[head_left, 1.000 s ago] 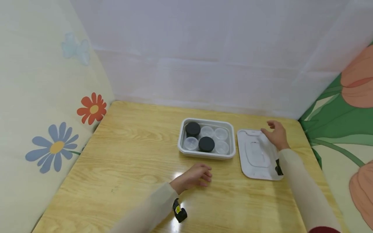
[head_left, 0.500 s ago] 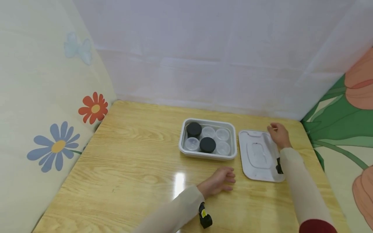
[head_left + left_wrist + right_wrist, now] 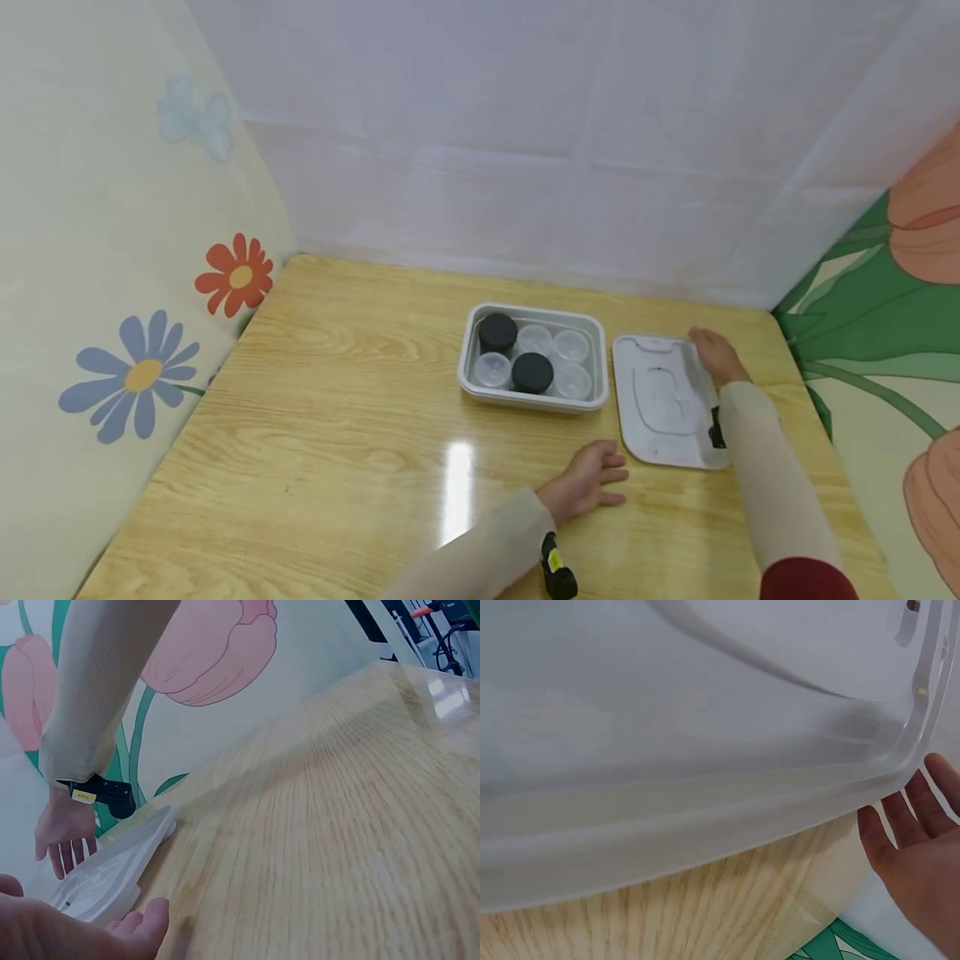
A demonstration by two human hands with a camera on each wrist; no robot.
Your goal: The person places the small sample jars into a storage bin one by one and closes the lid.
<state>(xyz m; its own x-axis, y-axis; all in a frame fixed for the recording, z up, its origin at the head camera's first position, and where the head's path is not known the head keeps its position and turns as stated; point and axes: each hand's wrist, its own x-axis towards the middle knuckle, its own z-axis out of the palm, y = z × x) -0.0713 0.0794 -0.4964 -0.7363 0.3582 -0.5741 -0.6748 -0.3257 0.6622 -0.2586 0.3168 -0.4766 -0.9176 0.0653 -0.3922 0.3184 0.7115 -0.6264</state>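
Note:
A white plastic lid point(image 3: 663, 400) lies on the table, its inner side with a raised rim facing up. By its far right corner, my right hand point(image 3: 716, 354) has its extended fingers at the lid's edge; the right wrist view shows the fingertips point(image 3: 874, 825) against the rim or just under it. My left hand point(image 3: 585, 482) is near the lid's front left corner, apart from it, with fingers spread. Left of the lid stands a white rectangular container point(image 3: 532, 400) holding several clear round cups point(image 3: 492, 371) and two black-lidded jars point(image 3: 532, 372).
The wood-grain table point(image 3: 337, 433) meets a white cloth backdrop point(image 3: 487, 167) at the back. Flower-printed panels stand at the left and right sides. A black wrist camera point(image 3: 557, 567) sits on the left sleeve, close to the table.
My left hand has moved right across the table toward the lid, and its fingers have spread. My right hand has lowered from above the lid to its far right corner.

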